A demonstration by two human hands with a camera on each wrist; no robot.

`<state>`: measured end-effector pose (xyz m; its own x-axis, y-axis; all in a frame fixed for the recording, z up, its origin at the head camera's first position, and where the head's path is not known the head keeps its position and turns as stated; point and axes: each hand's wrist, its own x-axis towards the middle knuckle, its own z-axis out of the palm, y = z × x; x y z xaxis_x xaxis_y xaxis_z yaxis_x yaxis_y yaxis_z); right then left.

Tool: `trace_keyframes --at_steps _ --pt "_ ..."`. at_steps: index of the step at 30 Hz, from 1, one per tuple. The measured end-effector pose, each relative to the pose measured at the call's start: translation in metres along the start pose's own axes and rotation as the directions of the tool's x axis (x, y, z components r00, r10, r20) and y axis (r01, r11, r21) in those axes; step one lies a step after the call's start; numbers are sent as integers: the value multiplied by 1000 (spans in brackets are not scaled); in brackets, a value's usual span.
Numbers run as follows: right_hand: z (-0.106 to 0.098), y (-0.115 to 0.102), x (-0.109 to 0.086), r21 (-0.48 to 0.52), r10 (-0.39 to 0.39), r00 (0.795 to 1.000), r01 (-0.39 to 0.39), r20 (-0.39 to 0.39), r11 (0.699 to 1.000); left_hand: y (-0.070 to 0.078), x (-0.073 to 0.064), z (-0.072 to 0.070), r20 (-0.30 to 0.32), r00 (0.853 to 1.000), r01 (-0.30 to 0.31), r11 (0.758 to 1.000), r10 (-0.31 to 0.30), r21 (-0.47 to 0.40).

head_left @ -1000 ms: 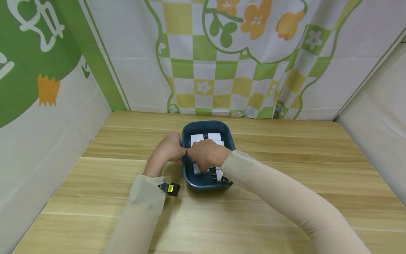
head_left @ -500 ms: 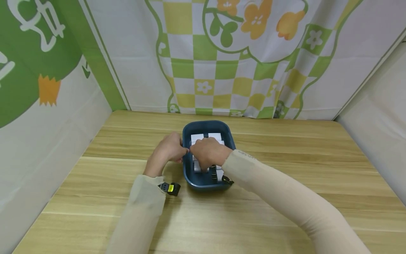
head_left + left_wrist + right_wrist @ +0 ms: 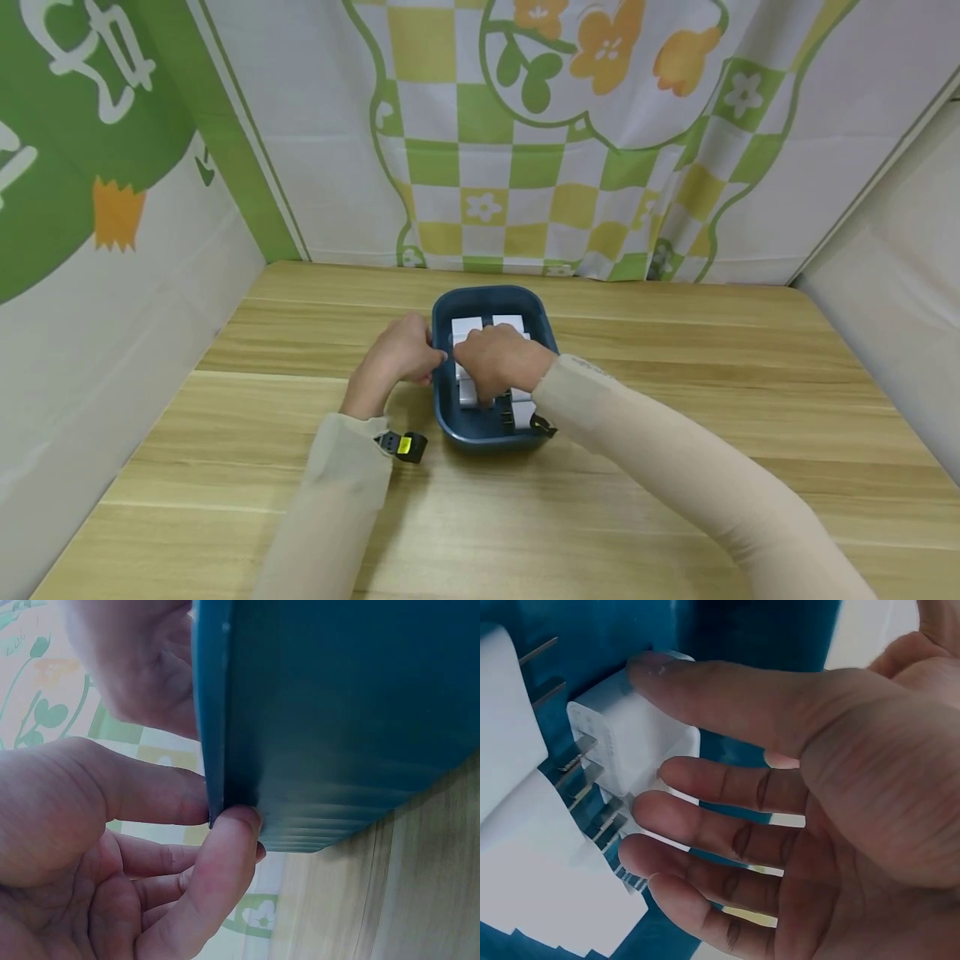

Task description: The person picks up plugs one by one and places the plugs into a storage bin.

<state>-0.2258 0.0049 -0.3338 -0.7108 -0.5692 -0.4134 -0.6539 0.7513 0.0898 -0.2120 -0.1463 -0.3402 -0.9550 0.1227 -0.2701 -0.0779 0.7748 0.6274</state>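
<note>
A dark blue plastic bin stands on the table, holding white plug chargers with metal prongs in two rows. My left hand pinches the bin's left rim between thumb and index finger, seen closely in the left wrist view. Inside the bin is my right hand. Its thumb lies on one side of a white charger and the index fingertip touches it lower down, so the charger sits between them. The other fingers are gently bent beside the row. That charger's prongs face the opposite row of chargers. My right hand hides part of the rows in the head view.
The wooden table extends around the bin. A patterned curtain hangs behind its far edge, with cloth walls at both sides. Black wrist straps with cameras sit at my sleeves.
My right hand has shifted slightly to the right within the bin. The charger at its fingers has moved slightly toward the bin's far end. My left hand stays on the rim.
</note>
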Motion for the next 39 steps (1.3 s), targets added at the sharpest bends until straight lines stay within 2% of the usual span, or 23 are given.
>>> trace_keyframes --at_steps 8,16,21,28,33,39 --pt "-5 6 -16 13 -12 999 13 -51 1000 0 0 0 -1 1000 -10 1000 10 21" --pt "-5 16 -41 72 -30 984 43 -177 997 0 -1 -1 -2 1000 -12 1000 12 8" --pt "1 23 -56 135 -43 964 81 -264 987 -1 -1 -1 -4 1000 -19 1000 19 -6" --pt "9 27 -72 186 -46 943 112 -328 976 -3 -1 0 -12 1000 -24 999 24 -22" --pt "18 31 -85 186 -4 911 89 -413 978 -4 0 1 -7 1000 -30 999 30 -32" --pt "29 38 -99 258 92 875 38 -476 965 -5 0 0 -3 999 -35 998 35 -60"
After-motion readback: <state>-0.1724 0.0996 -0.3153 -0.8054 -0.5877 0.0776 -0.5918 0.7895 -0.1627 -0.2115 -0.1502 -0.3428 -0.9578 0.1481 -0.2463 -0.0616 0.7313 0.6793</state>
